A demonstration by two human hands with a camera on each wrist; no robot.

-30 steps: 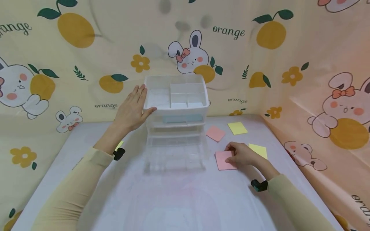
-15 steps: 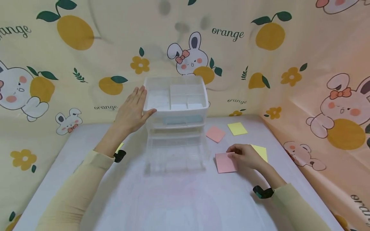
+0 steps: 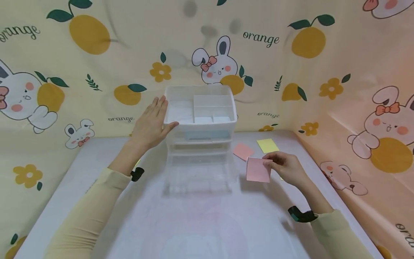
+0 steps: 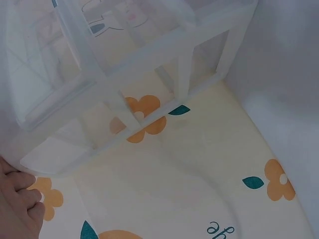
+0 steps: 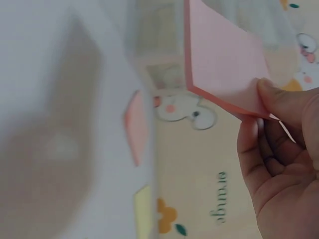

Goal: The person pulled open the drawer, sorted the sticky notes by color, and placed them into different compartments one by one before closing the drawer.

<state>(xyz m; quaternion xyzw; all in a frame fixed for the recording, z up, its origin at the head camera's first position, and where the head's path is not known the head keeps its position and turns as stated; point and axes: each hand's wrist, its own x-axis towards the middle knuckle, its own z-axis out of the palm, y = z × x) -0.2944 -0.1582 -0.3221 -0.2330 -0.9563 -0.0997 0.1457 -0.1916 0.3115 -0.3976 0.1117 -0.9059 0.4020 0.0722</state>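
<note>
My right hand (image 3: pixel 286 167) pinches a pink sticky note pad (image 3: pixel 258 170) by its upper right corner and holds it above the table. In the right wrist view the pad (image 5: pixel 227 59) shows some thickness, with thumb and fingertips on one corner. My left hand (image 3: pixel 150 124) rests with straight fingers against the left side of a white plastic drawer organizer (image 3: pixel 202 124), its thumb at the front rim. The organizer has a divided open top, and its lowest clear drawer (image 3: pixel 198 174) is pulled out. The left wrist view shows the organizer (image 4: pixel 139 64) from the side.
Another pink sticky note pad (image 3: pixel 243 151) and a yellow pad (image 3: pixel 267 145) lie on the table (image 3: pixel 207 226) to the organizer's right. A second yellow pad (image 3: pixel 281 178) is mostly hidden behind my right hand. A patterned cloth (image 3: pixel 136 64) hangs behind.
My right hand has lifted the pink sticky note pad off the table, raising it toward the organizer's side. My left hand stays on the organizer.
</note>
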